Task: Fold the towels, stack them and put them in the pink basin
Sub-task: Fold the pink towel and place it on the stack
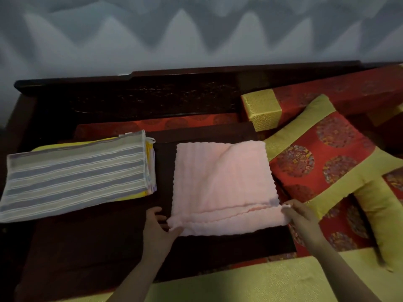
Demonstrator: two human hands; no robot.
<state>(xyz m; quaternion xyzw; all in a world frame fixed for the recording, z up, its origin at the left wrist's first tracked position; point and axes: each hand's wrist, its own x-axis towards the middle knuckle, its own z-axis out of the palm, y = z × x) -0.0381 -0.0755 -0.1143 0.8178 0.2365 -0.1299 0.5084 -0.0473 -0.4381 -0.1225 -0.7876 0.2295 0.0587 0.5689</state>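
A pale pink towel lies folded once on a dark brown cloth, its loose edges toward me. My left hand pinches the towel's near left corner. At the near right corner, my right hand pinches the edge between thumb and fingers. To the left sits a stack of folded towels, a blue and grey striped one on top with yellow cloth showing under it. No pink basin is in view.
Red and yellow patterned cushions crowd the right side, one touching the pink towel's right edge. A dark carved wooden backrest runs along the far side. Yellow seat fabric lies at the near edge.
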